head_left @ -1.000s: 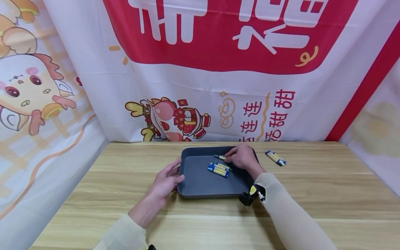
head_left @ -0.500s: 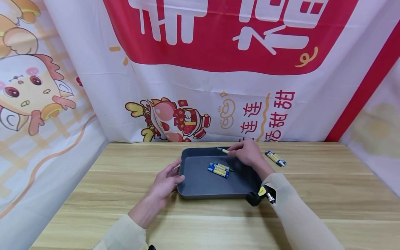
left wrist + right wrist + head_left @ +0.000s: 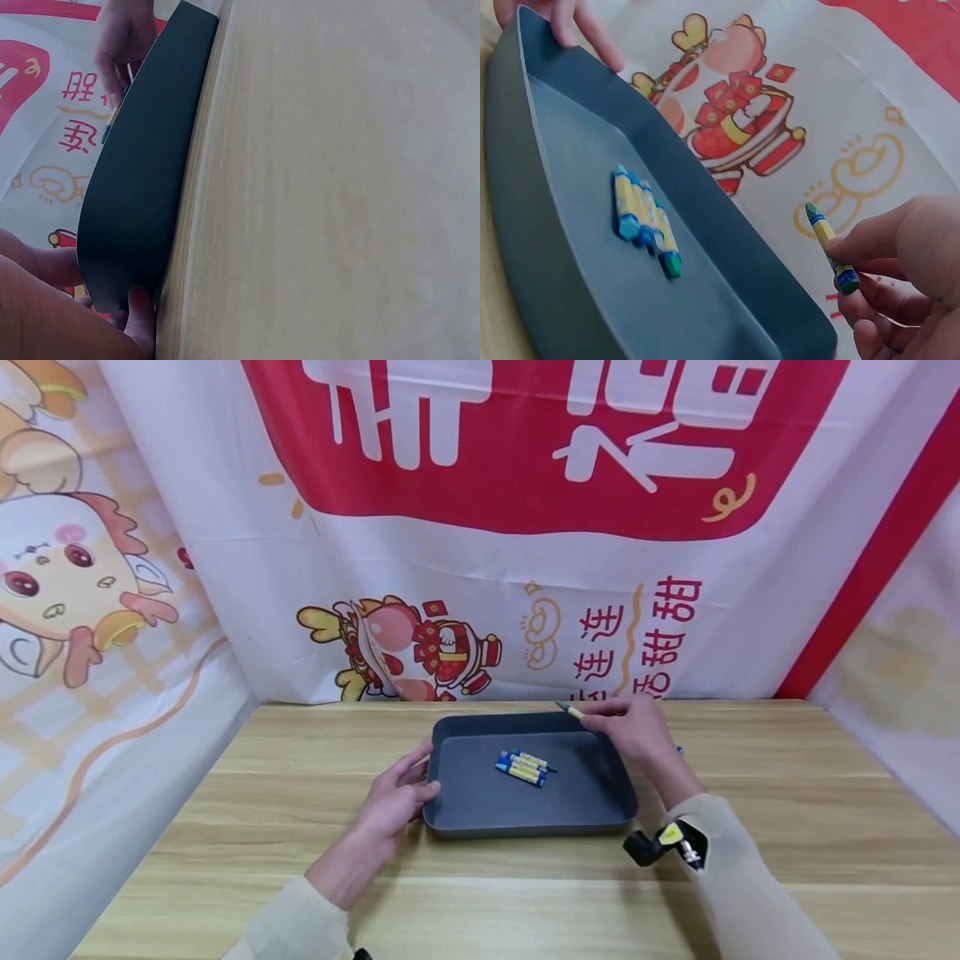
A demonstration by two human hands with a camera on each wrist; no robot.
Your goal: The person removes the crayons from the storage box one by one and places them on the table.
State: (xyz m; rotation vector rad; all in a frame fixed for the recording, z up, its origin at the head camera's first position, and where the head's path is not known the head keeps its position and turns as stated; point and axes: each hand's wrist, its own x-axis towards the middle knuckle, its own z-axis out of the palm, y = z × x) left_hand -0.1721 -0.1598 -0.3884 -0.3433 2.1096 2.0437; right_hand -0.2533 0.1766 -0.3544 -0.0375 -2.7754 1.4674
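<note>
My right hand [image 3: 639, 731] pinches a green crayon [image 3: 825, 236] with a yellow and blue wrapper between thumb and fingers. In the head view this crayon appears over the back right rim of a dark grey tray [image 3: 465, 797]. My left hand [image 3: 395, 793] grips the tray's left side, thumb over the rim; the left wrist view has its fingers [image 3: 139, 319] at the tray's corner. Several blue and green crayons [image 3: 522, 768] lie side by side on the tray floor, around its middle. The right wrist view shows them [image 3: 630, 206] at closer range.
To the right of the tray, a blue crayon tip [image 3: 679, 749] peeks out from behind my right wrist. The wooden table [image 3: 300, 752] meets a printed cloth backdrop [image 3: 487, 568] at its back edge, with more cloth on both sides.
My right hand has lifted the green crayon from inside the tray and carried it up and right to the back right rim, now covering most of the crayons on the table. My left hand stays put.
</note>
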